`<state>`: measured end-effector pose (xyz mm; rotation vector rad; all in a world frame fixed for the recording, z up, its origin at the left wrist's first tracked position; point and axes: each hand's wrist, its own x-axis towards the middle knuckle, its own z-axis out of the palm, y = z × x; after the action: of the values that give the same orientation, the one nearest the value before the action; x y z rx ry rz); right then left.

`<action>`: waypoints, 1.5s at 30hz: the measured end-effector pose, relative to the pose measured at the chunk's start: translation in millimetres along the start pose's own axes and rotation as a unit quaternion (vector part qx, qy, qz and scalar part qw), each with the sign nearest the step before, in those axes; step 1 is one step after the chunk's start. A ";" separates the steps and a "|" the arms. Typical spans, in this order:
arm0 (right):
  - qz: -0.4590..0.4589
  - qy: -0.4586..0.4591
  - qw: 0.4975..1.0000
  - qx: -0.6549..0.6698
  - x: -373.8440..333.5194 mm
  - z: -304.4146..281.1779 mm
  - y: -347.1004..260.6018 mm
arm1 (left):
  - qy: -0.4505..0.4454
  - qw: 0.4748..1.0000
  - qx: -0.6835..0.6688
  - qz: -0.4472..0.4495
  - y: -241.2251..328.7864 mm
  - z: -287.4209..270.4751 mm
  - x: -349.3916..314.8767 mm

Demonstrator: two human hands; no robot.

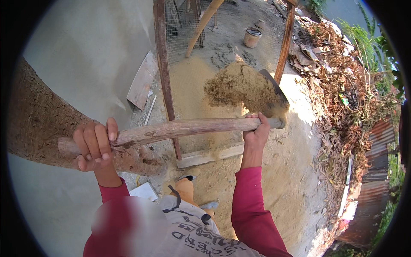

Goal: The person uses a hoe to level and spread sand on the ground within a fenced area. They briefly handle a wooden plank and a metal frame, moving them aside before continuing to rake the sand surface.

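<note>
A shovel with a thick wooden handle [184, 127] lies across my front, held up level. Near the handle's end at the left, my left hand [93, 143] is wrapped round it. My right hand [256, 133] grips it close to the socket, below the dark metal blade [276, 88]. A mass of brownish sand [242, 85] is in the air beside the blade, spreading to the left. Behind it stands a wire mesh screen [182, 38] in a wooden frame, with a pile of fine sand [192, 85] at it.
To my left a thick tree trunk [47, 111] leans by a grey wall [94, 43]. A board [143, 81] rests against that wall. Beyond the screen stands a bucket [252, 37]. Dry leaves [338, 107] and rusty corrugated sheets [372, 188] line the right side.
</note>
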<state>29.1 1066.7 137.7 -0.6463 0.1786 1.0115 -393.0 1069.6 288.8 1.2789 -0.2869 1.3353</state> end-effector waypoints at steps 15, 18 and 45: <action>-0.213 0.217 0.947 0.104 -142.5 -192.1 -113.6 | 0.377 0.866 -0.162 -0.287 -143.9 23.3 -63.5; -0.213 0.368 0.881 0.206 -201.4 -357.8 -102.6 | 0.241 0.844 -0.189 -0.441 -222.6 106.7 -65.8; -0.262 0.575 0.508 0.586 -455.4 -676.4 253.8 | -0.662 0.313 -0.078 -0.677 -220.3 553.6 -632.3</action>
<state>-323.3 435.1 -316.6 0.0714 1.6085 -0.4450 -139.8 342.9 -114.5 1.4050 -0.2466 -1.4180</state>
